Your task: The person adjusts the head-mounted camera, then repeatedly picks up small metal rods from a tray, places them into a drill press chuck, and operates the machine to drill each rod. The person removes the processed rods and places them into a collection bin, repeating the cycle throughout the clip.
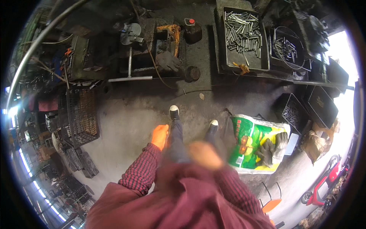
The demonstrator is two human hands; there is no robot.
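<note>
I stand on a grey concrete floor [126, 126] and look down at my own legs and dark shoes with white toes [174, 112]. My left hand [160, 136] hangs in front of my left thigh, fingers loosely together, holding nothing. My right hand [204, 154] is blurred by motion near my waist; whether it holds anything does not show. Both arms wear red checked sleeves.
A green and yellow sack [256, 144] with dark work gloves [271, 147] on it lies at my right. Ahead stand a dark bench with an orange drill [172, 33], a grey glove [167, 61] and trays of metal rods [242, 32]. A black wire crate [78, 114] is at left.
</note>
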